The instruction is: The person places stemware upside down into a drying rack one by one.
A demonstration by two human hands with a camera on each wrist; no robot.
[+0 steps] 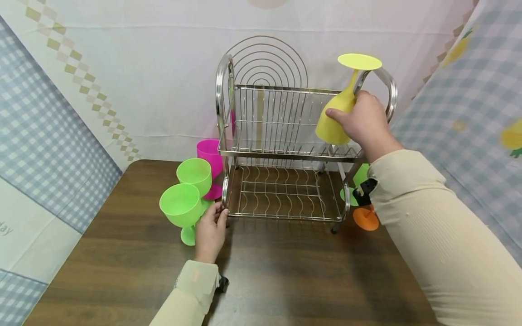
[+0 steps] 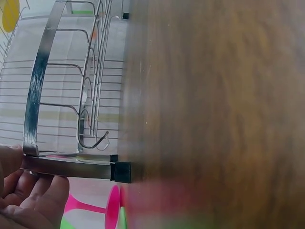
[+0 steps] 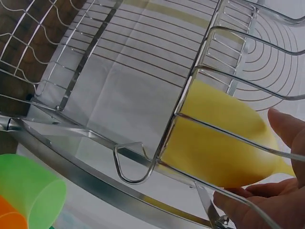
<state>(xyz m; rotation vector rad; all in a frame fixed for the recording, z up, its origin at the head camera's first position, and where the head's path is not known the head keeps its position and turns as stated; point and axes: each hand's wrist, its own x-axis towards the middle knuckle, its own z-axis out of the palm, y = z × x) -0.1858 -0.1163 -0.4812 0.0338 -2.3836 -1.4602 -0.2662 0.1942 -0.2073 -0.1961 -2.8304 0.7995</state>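
My right hand (image 1: 369, 120) grips a yellow goblet (image 1: 336, 122) by its bowl, upside down with the foot on top. It is at the right end of the upper tier of a metal dish rack (image 1: 281, 156). In the right wrist view the bowl's rim is down at the upper tier's wires, and that yellow goblet (image 3: 224, 138) lies behind several of them. Whether it bears on the rack I cannot tell. Low on the rack's left side, my left hand (image 1: 210, 231) holds the front post between thumb and fingers, as the left wrist view shows the post (image 2: 71, 167) pinched.
Left of the rack stand two green goblets (image 1: 179, 206) and a magenta goblet (image 1: 210, 156), upright on the wooden table (image 1: 277, 271). At the right, a green goblet (image 1: 360, 174) and an orange goblet (image 1: 365, 219) are partly hidden by my arm. A white cloth (image 1: 171, 68) hangs behind.
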